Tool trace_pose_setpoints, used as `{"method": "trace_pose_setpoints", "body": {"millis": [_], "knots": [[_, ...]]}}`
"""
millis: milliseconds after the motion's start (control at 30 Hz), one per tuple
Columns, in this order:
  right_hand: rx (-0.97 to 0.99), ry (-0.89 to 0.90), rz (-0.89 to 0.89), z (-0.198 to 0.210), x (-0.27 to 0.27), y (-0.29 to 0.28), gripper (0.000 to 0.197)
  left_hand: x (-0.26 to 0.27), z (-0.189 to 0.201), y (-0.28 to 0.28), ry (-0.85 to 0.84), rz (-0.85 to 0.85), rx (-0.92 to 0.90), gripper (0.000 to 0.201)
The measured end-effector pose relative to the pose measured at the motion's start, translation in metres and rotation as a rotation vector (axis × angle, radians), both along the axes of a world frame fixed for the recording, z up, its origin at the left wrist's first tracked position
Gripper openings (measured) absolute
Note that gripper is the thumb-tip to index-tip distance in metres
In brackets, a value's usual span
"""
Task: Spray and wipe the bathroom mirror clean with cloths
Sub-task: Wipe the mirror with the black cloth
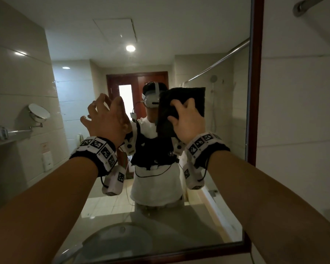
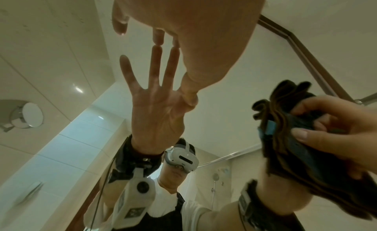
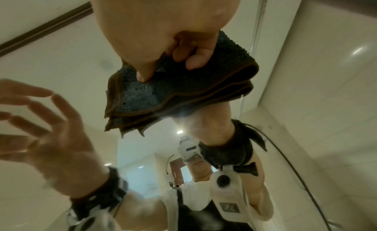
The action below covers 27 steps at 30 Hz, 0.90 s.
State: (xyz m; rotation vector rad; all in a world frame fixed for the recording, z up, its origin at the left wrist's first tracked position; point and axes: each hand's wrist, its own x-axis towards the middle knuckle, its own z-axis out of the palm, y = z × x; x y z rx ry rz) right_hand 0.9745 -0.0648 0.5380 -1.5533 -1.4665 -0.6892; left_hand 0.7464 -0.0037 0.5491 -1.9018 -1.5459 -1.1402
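The bathroom mirror [image 1: 208, 44], in a dark red wooden frame [image 1: 254, 92], fills the head view. My right hand [image 1: 187, 121] grips a folded dark cloth [image 1: 181, 98] and holds it flat against the glass at head height. In the right wrist view my fingers [image 3: 189, 57] curl over the cloth [image 3: 173, 95], which has a grey-blue pile and brown edging. My left hand [image 1: 107, 119] is raised to the cloth's left, fingers spread and holding nothing. In the left wrist view its fingertips [image 2: 158, 39] meet their own reflection on the glass. No spray bottle is in view.
A round magnifying mirror [image 1: 39, 111] on a chrome arm sticks out from the tiled left wall. A chrome rail [image 1: 309, 4] is fixed high on the white right wall. A glass basin [image 1: 118, 241] shows reflected near the mirror's lower frame edge.
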Motion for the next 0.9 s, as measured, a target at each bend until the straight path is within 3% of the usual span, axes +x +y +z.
{"method": "trace_pose_setpoints", "body": {"millis": [267, 433, 667, 900], "knots": [[0.026, 0.235, -0.048, -0.025, 0.082, -0.030, 0.040, 0.006, 0.001, -0.005, 0.017, 0.059, -0.018, 0.104], [-0.013, 0.248, -0.039, -0.046, 0.110, -0.042, 0.042, 0.011, 0.003, -0.008, 0.010, 0.050, 0.012, 0.080], [0.133, 0.344, -0.054, -0.044, 0.123, -0.035, 0.054, 0.011, 0.001, -0.009, -0.014, 0.072, -0.046, 0.102], [0.199, 0.441, -0.120, -0.012, 0.125, -0.027, 0.063, 0.010, 0.004, -0.008, 0.007, 0.078, -0.055, 0.105]]}}
